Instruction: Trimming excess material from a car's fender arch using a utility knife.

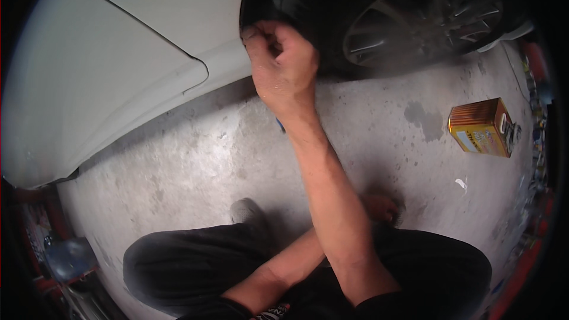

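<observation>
My right hand (284,59) reaches up to the rear edge of the wheel arch on a white car (148,18). Its thumb and fingers are pinched together at the body edge; whatever may be between them is too small to make out. Beside it is the dark tyre (329,53) with its grey spoked wheel (427,21). My left forearm crosses beneath the right one. The left hand (380,206) rests low by my right leg, in shadow and partly covered, so its fingers are hard to read. A small blue thing (280,125) shows beside my right wrist.
A yellow and brown rectangular metal can (481,127) lies on the concrete floor (195,172) to the right. Near it are a dark wet stain (424,118) and a white scrap (461,184). Shelves with cluttered items line the right rim. My crossed legs (189,261) fill the front.
</observation>
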Demonstrator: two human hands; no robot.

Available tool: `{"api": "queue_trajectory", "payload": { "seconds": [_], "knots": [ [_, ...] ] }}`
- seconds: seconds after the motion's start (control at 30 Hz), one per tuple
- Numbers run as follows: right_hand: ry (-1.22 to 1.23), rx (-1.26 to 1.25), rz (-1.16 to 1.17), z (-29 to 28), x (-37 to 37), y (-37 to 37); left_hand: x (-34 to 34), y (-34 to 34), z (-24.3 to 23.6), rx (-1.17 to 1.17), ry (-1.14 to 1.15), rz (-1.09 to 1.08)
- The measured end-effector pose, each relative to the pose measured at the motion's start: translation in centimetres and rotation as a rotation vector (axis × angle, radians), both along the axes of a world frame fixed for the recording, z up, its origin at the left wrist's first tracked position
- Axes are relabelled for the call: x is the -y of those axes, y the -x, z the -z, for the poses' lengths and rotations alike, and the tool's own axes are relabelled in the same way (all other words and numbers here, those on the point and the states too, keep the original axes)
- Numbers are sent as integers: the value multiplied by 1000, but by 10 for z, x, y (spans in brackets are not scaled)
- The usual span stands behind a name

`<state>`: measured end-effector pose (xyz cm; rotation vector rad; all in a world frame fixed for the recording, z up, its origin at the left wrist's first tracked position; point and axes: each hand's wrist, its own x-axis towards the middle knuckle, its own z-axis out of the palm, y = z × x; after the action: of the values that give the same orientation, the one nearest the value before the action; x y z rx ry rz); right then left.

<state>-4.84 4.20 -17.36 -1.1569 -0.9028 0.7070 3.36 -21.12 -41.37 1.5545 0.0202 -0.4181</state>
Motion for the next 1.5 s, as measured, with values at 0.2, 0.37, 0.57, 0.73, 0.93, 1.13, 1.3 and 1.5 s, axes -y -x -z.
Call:
{"api": "queue_trajectory", "payload": {
  "seconds": [0.2, 0.37, 0.57, 0.73, 0.93, 1.13, 1.3, 1.5],
  "knots": [
    [73, -105, -13, 52, 2, 3, 11, 1, 20, 85, -65, -18],
    [-37, -110, -69, 11, 4, -1, 17, 13, 36, 60, 133, -138],
    [-110, -72, -72, 6, -5, 0, 15, 13, 33, 17, 65, -104],
    [-175, 36, 19, 11, -11, 8, 11, 17, 33, 19, 26, -109],
    [-12, 98, 55, 43, -9, 14, 14, 7, 15, 14, -9, -44],
    [-136, -43, 11, 33, -12, 1, 15, 2, 29, -4, 105, -44],
    [276, 58, -123, 24, -9, 0, 6, 18, 26, 11, 87, -67],
    [170, 43, -109, 24, -9, -3, 2, 16, 7, -31, 73, -80]
  ]
}}
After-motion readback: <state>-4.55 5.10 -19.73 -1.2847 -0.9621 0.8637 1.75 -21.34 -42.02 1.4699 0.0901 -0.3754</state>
